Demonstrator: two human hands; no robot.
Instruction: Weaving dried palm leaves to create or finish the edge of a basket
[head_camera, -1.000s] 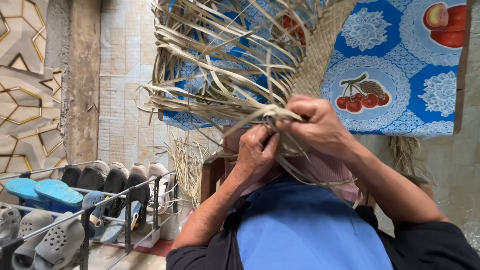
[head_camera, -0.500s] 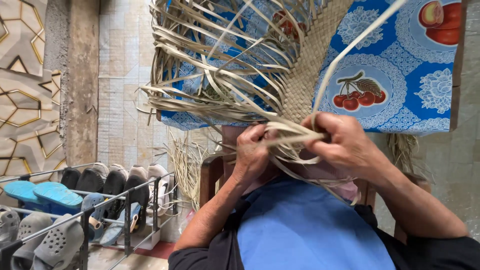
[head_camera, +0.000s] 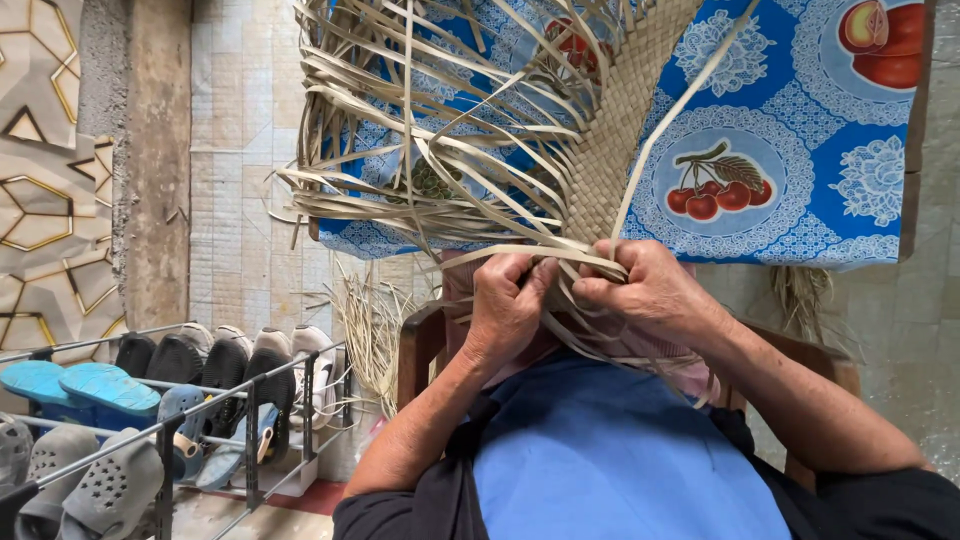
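Both hands pinch pale dried-leaf strips at mid-frame.
Left hand (head_camera: 508, 305) and right hand (head_camera: 645, 290) grip the half-woven tan leaf mat (head_camera: 610, 140); loose strips (head_camera: 420, 150) fan toward the upper left.

Soft even daylight, faint shadows, no glare, sharp focus, wide-angle bending at edges
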